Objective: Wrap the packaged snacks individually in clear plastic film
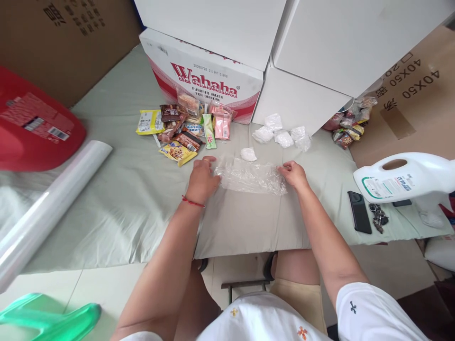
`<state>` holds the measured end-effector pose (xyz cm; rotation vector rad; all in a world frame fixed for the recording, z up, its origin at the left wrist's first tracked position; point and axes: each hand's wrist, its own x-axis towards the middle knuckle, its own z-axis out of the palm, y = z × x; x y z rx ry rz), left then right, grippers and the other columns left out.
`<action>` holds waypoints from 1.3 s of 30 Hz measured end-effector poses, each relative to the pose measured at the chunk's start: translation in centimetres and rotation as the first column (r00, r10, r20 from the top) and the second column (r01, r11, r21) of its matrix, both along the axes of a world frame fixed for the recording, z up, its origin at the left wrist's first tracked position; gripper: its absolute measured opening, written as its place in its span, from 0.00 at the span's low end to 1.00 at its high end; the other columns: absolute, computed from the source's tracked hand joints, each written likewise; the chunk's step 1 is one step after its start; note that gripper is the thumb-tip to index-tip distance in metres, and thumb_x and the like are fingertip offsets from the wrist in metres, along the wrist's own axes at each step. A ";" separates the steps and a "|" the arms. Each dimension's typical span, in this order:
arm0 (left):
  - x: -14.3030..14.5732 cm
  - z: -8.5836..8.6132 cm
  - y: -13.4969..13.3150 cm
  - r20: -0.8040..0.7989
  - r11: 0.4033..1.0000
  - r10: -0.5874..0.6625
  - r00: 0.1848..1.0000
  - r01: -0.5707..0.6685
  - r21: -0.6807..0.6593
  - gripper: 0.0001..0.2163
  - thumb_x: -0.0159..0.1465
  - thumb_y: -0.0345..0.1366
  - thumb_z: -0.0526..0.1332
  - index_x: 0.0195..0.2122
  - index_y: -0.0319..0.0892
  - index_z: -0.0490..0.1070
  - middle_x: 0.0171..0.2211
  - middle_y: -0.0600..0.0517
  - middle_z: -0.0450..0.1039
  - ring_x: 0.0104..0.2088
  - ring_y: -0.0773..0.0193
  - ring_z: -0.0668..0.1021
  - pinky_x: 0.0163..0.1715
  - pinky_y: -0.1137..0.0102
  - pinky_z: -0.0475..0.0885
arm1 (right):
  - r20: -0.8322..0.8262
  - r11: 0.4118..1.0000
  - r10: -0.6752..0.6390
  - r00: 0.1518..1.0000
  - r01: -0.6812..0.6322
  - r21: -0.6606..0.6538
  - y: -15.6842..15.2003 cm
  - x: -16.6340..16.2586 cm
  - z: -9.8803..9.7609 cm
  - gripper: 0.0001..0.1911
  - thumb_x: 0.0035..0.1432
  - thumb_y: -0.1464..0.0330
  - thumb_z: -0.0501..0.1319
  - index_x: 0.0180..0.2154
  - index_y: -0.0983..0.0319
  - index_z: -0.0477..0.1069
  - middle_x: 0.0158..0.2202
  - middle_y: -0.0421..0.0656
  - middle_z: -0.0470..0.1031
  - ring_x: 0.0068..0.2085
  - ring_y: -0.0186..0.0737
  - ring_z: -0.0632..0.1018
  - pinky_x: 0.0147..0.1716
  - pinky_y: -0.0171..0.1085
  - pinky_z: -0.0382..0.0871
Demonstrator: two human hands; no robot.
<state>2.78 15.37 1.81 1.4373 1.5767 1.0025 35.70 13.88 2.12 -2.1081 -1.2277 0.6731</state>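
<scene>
A crinkled clear plastic bag [250, 176] lies flattened lengthwise on the cloth between my hands. My left hand [204, 179], with a red cord at the wrist, rests at the bag's left end, thumb and fingers apart, the thumb at its edge. At the right end, my right hand [294, 174] has thumb and fingers closed on the plastic. Just beyond the bag is a small folded plastic square [248, 154]. Several similar folded plastic squares [283, 139] lie farther back. Packaged snacks [188, 128] are heaped beyond my left hand.
A Wahaha carton [209, 78] and white boxes [309, 97] stand behind. On the left are a red container [35, 125] and a plastic roll [53, 208]. To the right are a white jug [401, 182], a phone [359, 212], keys [378, 218] and more snack packets [350, 135].
</scene>
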 end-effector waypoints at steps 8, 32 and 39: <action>4.1 1.8 -4.6 0.016 0.962 -0.029 0.999 0.024 0.272 0.06 0.62 0.37 0.64 0.39 0.42 0.72 0.35 0.47 0.70 0.38 0.56 0.74 0.46 0.60 0.70 | 0.104 0.955 0.035 0.994 -0.063 0.290 -6.1 -4.7 3.2 0.08 0.60 0.61 0.63 0.34 0.58 0.74 0.31 0.41 0.75 0.30 0.37 0.72 0.35 0.38 0.66; 6.8 0.8 -8.4 0.351 0.978 -0.202 0.914 0.207 0.022 0.15 0.66 0.44 0.60 0.25 0.44 0.62 0.19 0.59 0.57 0.22 0.69 0.61 0.25 0.72 0.56 | -0.228 0.956 0.285 0.931 -0.260 0.132 -3.6 -8.0 2.7 0.20 0.55 0.49 0.66 0.30 0.59 0.75 0.24 0.41 0.73 0.30 0.41 0.76 0.33 0.39 0.70; 3.2 1.0 -7.0 0.362 0.995 0.100 0.927 -0.097 -0.026 0.18 0.70 0.48 0.56 0.26 0.45 0.63 0.17 0.59 0.60 0.20 0.69 0.63 0.23 0.73 0.57 | -0.623 0.951 -0.131 0.771 0.275 0.140 -7.6 -7.5 0.6 0.21 0.48 0.50 0.71 0.26 0.59 0.69 0.20 0.33 0.62 0.22 0.32 0.69 0.17 0.31 0.57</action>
